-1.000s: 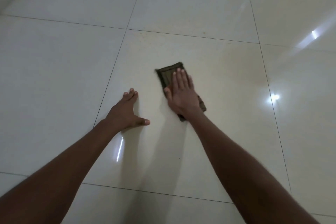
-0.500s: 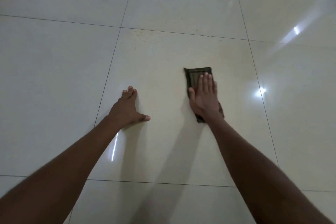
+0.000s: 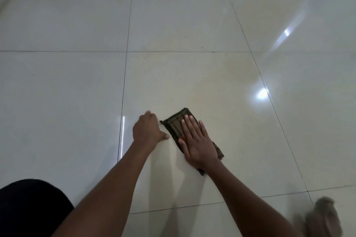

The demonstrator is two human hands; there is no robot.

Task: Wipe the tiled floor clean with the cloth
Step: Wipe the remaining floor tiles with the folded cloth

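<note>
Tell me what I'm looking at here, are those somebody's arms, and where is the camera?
Yes, those are a person's two arms. The camera sits on the person's head and looks down, so you see what they see. There is just this one view. The right hand lies flat, fingers straight, on a dark folded cloth and presses it against the shiny tiled floor to wipe it. The left hand rests on the floor just beside the cloth, probably to prop the person up. Nothing is gripped. The bright spots are lights reflecting off the tiles. Something blurry shows at the bottom right; I cannot tell what it is.
</note>
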